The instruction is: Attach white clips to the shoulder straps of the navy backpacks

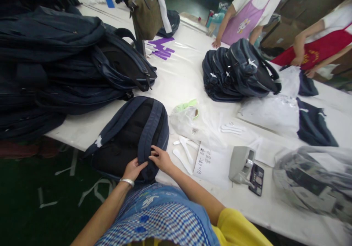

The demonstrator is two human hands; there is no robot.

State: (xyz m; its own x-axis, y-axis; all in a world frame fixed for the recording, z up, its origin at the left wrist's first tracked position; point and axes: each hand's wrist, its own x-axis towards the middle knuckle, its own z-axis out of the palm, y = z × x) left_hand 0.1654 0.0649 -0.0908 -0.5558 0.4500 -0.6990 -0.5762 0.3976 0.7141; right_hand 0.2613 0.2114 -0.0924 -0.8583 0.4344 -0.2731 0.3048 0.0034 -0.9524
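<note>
Head cam | your L grip (135,169) pinches shoulder strap (148,137) nr its lower end; your R grip (161,160) at strap edge, can't tell if pinching | backpack (118,143) straps-up on counter (79,128), nr end at front edge | risk: hard tug twd you cd slide it off

Left side's basically walled off, navy backpack pile (66,51) right beside near backpack (121,137). Decent lane up white table (184,79) between pile and far backpack cluster (233,69), but crumpled plastic bag (183,122) clogs near end. Right of right hand (162,160): flat white strips (183,161), then grey tape dispenser (241,161) sticking up.
</note>
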